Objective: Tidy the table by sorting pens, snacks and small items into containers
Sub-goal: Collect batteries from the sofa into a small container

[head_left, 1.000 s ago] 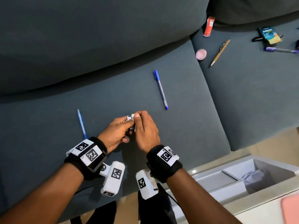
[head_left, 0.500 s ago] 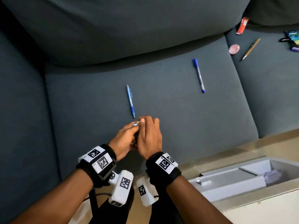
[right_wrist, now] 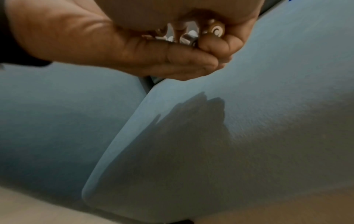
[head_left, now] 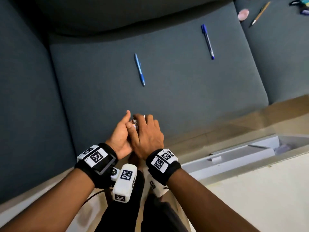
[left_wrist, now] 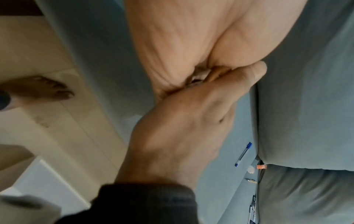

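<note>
Together, left hand (head_left: pixel 122 136) and right hand (head_left: pixel 147 133) gripping small items (head_left: pixel 135 123), labels unreadable

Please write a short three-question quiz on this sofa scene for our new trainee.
1. True or false: the light blue pen lies nearer the hands than the dark blue capped pen.
2. Which hand's fingers cover the small wrapped items from above: A left hand, B right hand?
3. Fill in: the pink round lid lies beside a ____ pen.

Key: 1 true; 2 B; 3 wooden-coloured.
</note>
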